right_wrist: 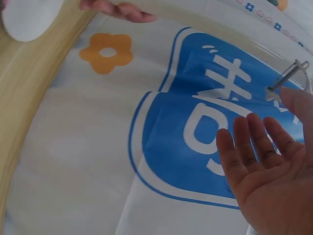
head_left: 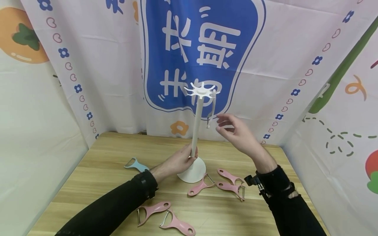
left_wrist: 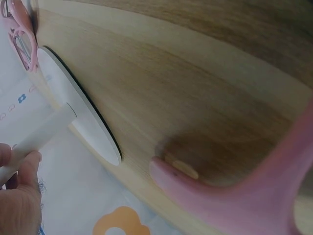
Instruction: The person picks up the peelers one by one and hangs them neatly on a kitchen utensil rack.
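Observation:
A white stand has a round base (head_left: pixel 189 177), an upright pole (head_left: pixel 198 126) and a ring of hooks (head_left: pixel 201 91) on top. My left hand (head_left: pixel 180 160) grips the pole low down, thumb and fingers round it in the left wrist view. From a right-hand hook hangs a whitish peeler (head_left: pixel 213 106), its metal blade end lowest. Just right of that blade end is my right hand (head_left: pixel 237 132), fingers loosely bent and apart from the peeler. The right wrist view shows this palm (right_wrist: pixel 269 191) with nothing in it.
On the wooden table (head_left: pixel 109 154), a light blue peeler (head_left: pixel 140 166) lies left of the base. Pink peelers lie to the right, one near the base (head_left: pixel 200 186) and another beyond (head_left: pixel 227 174). More pink peelers (head_left: pixel 178 224) lie in front. A printed curtain (head_left: pixel 118 82) hangs behind.

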A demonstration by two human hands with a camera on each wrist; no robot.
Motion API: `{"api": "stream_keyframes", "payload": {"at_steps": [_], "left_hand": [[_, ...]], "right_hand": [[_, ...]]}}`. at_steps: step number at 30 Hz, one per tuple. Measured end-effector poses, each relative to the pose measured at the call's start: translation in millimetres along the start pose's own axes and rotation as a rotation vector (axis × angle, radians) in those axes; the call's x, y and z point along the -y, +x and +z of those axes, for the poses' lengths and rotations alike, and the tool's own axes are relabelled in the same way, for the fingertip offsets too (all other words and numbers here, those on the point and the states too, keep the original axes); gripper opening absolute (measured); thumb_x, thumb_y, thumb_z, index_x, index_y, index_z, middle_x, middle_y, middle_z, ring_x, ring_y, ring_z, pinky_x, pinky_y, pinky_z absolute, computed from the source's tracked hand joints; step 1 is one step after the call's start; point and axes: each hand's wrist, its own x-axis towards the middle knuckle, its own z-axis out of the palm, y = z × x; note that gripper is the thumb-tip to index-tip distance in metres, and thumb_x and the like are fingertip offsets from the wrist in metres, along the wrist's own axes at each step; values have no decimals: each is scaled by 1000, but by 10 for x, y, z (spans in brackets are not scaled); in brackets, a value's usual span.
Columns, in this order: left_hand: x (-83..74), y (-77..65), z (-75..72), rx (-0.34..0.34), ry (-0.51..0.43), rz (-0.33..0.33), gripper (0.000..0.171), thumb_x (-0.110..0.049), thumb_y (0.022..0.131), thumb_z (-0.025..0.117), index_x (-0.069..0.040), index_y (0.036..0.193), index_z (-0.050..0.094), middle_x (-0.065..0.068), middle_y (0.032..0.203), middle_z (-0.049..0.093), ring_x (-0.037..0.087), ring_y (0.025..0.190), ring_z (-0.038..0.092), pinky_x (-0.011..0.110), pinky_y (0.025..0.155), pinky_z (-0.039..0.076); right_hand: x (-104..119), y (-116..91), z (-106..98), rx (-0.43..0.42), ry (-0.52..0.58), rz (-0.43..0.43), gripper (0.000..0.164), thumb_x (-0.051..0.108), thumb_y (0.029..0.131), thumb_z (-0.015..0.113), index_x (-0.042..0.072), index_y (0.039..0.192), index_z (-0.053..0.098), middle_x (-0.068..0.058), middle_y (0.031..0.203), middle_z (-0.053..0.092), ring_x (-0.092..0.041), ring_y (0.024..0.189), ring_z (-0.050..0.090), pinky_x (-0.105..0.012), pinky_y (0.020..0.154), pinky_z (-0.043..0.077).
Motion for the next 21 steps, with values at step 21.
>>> {"api": "stream_keyframes", "payload": {"at_steps": [21], "left_hand": [[1, 3, 1, 5, -2, -13, 21, -9, 101, 64, -19, 114, 51, -3, 106, 57, 14, 101, 59, 31, 84, 55]], "right_hand": [[-510, -280, 194, 245, -271, 141, 48, 28, 99, 70, 7, 140, 57, -13, 134, 62, -30, 120, 61, -49, 99, 54]]}}
